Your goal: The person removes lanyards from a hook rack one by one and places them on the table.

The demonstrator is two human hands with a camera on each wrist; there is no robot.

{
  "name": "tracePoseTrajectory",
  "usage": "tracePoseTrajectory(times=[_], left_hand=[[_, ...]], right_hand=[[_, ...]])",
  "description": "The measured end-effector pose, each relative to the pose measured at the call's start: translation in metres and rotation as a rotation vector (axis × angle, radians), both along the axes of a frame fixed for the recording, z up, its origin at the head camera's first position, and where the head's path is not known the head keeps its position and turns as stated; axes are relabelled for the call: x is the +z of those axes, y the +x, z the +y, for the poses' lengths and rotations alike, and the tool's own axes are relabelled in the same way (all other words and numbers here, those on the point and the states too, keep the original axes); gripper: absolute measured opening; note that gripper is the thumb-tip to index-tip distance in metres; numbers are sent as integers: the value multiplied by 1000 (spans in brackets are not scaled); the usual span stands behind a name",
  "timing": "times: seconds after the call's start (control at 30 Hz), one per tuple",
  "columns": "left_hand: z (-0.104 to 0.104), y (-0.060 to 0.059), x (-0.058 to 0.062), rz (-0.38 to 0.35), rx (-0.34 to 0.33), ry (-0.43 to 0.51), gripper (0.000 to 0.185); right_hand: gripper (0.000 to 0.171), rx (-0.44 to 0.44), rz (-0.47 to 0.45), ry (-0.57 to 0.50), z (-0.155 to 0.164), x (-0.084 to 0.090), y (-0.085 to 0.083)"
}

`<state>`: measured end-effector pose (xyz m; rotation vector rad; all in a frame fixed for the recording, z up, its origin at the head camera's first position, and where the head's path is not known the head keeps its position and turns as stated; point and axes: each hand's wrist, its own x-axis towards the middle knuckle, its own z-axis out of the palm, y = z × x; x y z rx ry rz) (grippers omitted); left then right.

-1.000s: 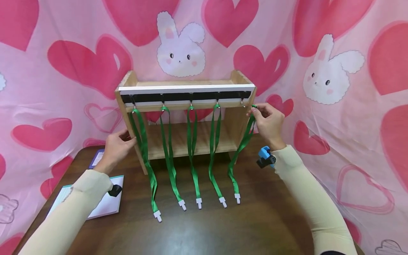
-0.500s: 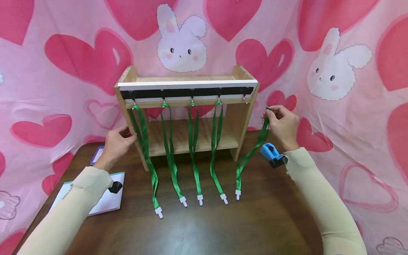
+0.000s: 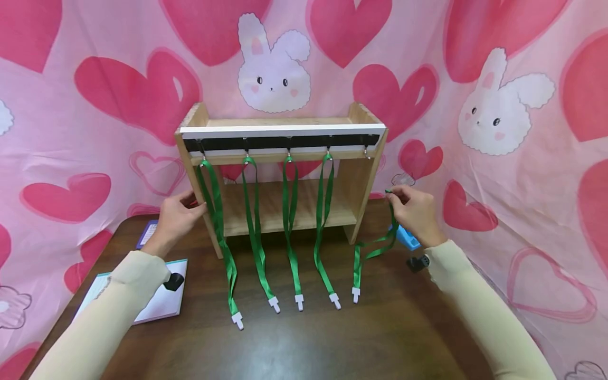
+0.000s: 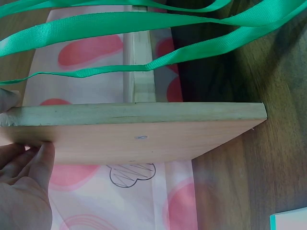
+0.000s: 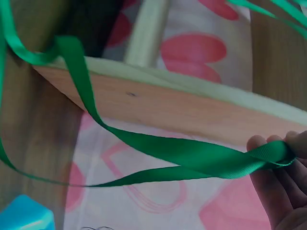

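In the head view, my right hand [image 3: 415,211] pinches the loop end of a green lanyard [image 3: 357,264] to the right of the wooden shelf [image 3: 306,211]. Its strap sags in a bend, and its white clip [image 3: 355,295] is down at the table. The right wrist view has the folded loop [image 5: 268,155] between thumb and fingers. Several matching lanyards [image 3: 291,211] hang from hooks on the shelf's black strip [image 3: 309,141]; the rightmost hook [image 3: 367,153] is bare. My left hand [image 3: 176,216] grips the shelf's left side panel [image 4: 144,139], thumb at the front edge, fingers on the outer face.
A white notepad [image 3: 159,301] with a teal edge lies on the brown table [image 3: 294,348] at left, a purple-edged card [image 3: 147,232] behind it. Partly hidden by my right hand is a blue object [image 3: 407,238]. Pink heart-print cloth [image 3: 328,95] hangs behind and at the sides.
My right hand has carried the lanyard's loop away from the rightmost hook, first to the right, then down. The strap has gone slack. My left hand keeps its grip on the panel.
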<state>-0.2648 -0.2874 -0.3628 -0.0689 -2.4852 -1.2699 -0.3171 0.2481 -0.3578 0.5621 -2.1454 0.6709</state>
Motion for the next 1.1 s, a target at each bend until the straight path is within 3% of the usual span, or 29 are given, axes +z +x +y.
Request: tracePoseTrajectory(times=[0.17, 0.47, 0.77, 0.9, 1.1], left_hand=[[0, 0, 2, 8, 8, -11, 56], [-1, -1, 1, 14, 1, -3, 57], [0, 2, 0, 5, -5, 4, 58], [1, 2, -1, 5, -10, 6, 58], [1, 1, -2, -1, -2, 8, 59]], right_hand=[[5, 72, 7, 81, -6, -11, 11], [6, 164, -184, 138, -14, -28, 34], [4, 252, -378, 124, -24, -68, 46], [5, 232, -506, 57, -27, -90, 51], [5, 105, -629, -83, -33, -117, 51]])
